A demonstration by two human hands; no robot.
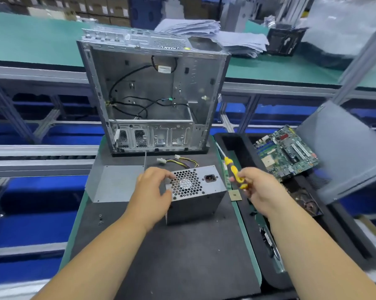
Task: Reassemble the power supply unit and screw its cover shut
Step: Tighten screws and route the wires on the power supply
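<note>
Two hands work here: our left hand (154, 191) grips the PSU (193, 193) at its left edge, mid-mat. Our right hand (258, 189) pinches the screwdriver (233, 169) just right of it, shaft pointing far-left, so the right is nearer the screwing.

Grey power supply unit (193, 192) stands on the dark mat — fan grille up, cables (182, 163) trailing behind.

A factory workroom with a dark-matted, green-edged counter (182, 256) in front, long green-topped benches (31, 40) on grey metal frames (41, 124) behind, blue bins (26, 230) beneath, and stacked cardboard boxes (104, 11) along the far wall.
</note>
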